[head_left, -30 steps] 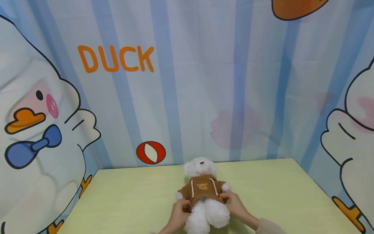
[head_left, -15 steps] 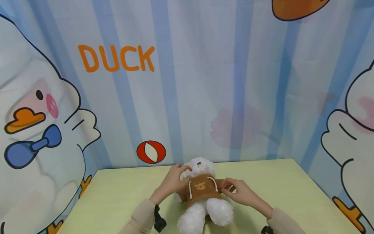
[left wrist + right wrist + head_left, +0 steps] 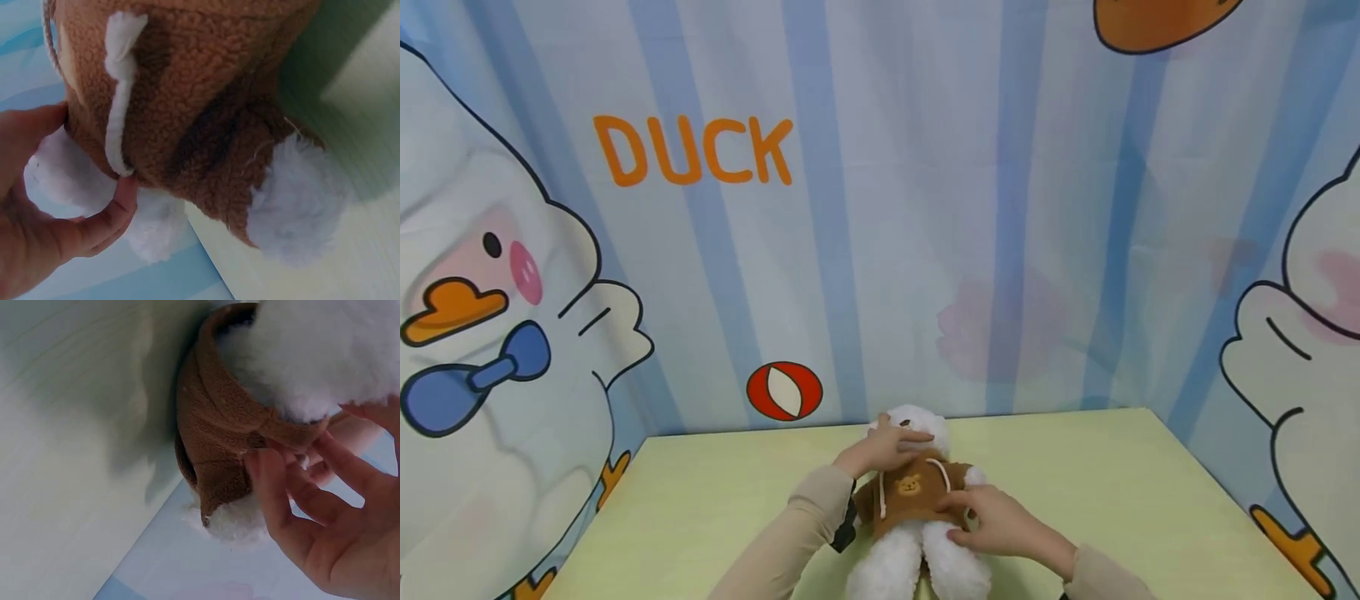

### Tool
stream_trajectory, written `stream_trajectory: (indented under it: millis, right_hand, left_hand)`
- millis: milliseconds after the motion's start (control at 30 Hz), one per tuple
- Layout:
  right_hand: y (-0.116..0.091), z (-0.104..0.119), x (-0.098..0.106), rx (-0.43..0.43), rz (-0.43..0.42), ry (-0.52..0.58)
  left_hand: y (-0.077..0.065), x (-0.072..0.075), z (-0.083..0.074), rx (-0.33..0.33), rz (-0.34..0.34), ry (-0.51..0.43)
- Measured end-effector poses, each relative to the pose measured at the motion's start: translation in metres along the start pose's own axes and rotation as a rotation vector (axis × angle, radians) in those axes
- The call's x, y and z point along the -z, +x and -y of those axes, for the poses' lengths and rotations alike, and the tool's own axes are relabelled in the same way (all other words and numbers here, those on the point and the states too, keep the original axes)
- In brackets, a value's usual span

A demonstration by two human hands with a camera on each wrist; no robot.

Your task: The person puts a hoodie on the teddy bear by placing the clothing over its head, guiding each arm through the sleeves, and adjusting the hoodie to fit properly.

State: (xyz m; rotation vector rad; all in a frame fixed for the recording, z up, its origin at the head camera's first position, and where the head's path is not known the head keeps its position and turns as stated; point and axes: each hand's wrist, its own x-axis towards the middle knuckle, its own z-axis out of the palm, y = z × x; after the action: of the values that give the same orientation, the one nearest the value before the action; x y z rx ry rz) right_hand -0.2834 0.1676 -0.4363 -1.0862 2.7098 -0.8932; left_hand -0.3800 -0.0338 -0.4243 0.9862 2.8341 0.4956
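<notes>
A white plush bear (image 3: 887, 567) lies on its back on the table, wearing a brown hoodie (image 3: 910, 487) with white drawstrings and a small bear emblem. My left hand (image 3: 883, 447) reaches across its neck and partly covers its face. In the left wrist view, that hand's thumb and a finger are bent onto the hoodie's collar, near where a drawstring (image 3: 119, 119) comes out. At the lower right of the garment, my right hand (image 3: 1003, 523) pinches the hem. The right wrist view shows its thumb and fingers on the brown edge beside a fluffy leg (image 3: 331, 356).
The pale yellow-green table (image 3: 737, 500) extends to both sides of the bear. Behind it hangs a striped blue curtain (image 3: 910, 208) printed with ducks and a ball. A black strap piece (image 3: 846, 529) is on my left wrist.
My left hand has moved from the lower hem up past the side of the head to the neck. My right hand has shifted off the sleeve area onto the hem. The bear's legs have shifted slightly left.
</notes>
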Motion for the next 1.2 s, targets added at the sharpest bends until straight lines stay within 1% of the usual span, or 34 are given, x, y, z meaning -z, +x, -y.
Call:
stream_trajectory:
  millis: [133, 233, 333, 400, 500, 567, 633, 700, 733, 800, 833, 867, 900, 933, 967, 1033, 1067, 1100, 1133, 1200]
  right_hand:
    - [0.001, 0.000, -0.006, -0.004, -0.072, -0.089]
    - [-0.001, 0.002, -0.010, -0.004, -0.117, -0.169]
    - [-0.006, 0.003, -0.013, -0.018, -0.139, -0.205]
    - [-0.011, 0.002, -0.015, -0.032, -0.152, -0.218]
    - [-0.016, -0.001, -0.018, -0.047, -0.186, -0.259]
    - [-0.019, -0.001, -0.019, -0.039, -0.222, -0.320]
    - [-0.022, -0.002, -0.018, -0.021, -0.257, -0.368]
    - [-0.024, -0.003, -0.015, -0.017, -0.312, -0.369]
    - [-0.023, -0.004, -0.013, -0.032, -0.350, -0.352]
    - [-0.019, -0.009, -0.007, -0.083, -0.428, -0.267]
    - [-0.016, -0.013, -0.004, -0.116, -0.466, -0.201]
    - [-0.012, -0.018, 0.000, -0.159, -0.491, -0.135]
    - [-0.008, -0.023, 0.003, -0.209, -0.494, -0.046]
    - [-0.004, -0.029, 0.005, -0.251, -0.469, 0.064]
    - [0.000, -0.034, 0.008, -0.287, -0.423, 0.185]
    - [0.007, -0.042, 0.010, -0.359, -0.308, 0.420]
    - [0.010, -0.045, 0.010, -0.400, -0.255, 0.518]
    - [0.013, -0.047, 0.010, -0.434, -0.211, 0.602]
    - [0.015, -0.048, 0.010, -0.451, -0.175, 0.657]
    - [0.017, -0.048, 0.008, -0.476, -0.156, 0.710]
  left_hand:
    - [0.004, -0.002, -0.008, 0.037, -0.047, 0.013]
    - [0.008, -0.003, -0.014, 0.094, -0.061, 0.003]
    - [0.011, -0.006, -0.021, 0.128, -0.063, 0.026]
    - [0.011, -0.008, -0.024, 0.117, -0.069, 0.071]
    - [0.008, -0.011, -0.027, 0.078, -0.064, 0.089]
    - [0.002, -0.014, -0.027, 0.045, -0.072, 0.057]
    - [-0.007, -0.017, -0.025, 0.034, -0.090, -0.026]
    - [-0.017, -0.023, -0.021, 0.033, -0.134, -0.091]
    - [-0.024, -0.025, -0.018, 0.047, -0.157, -0.119]
    - [-0.036, -0.030, -0.011, 0.086, -0.193, -0.153]
    - [-0.042, -0.031, -0.007, 0.115, -0.201, -0.173]
    - [-0.047, -0.033, -0.002, 0.141, -0.201, -0.208]
    - [-0.052, -0.033, 0.003, 0.157, -0.200, -0.263]
    - [-0.057, -0.033, 0.007, 0.181, -0.190, -0.332]
    - [-0.061, -0.033, 0.012, 0.206, -0.180, -0.412]
    - [-0.068, -0.032, 0.021, 0.259, -0.158, -0.583]
    - [-0.071, -0.031, 0.025, 0.283, -0.151, -0.654]
    - [-0.073, -0.032, 0.028, 0.310, -0.147, -0.711]
    - [-0.075, -0.031, 0.031, 0.343, -0.141, -0.752]
    - [-0.077, -0.033, 0.036, 0.387, -0.134, -0.789]
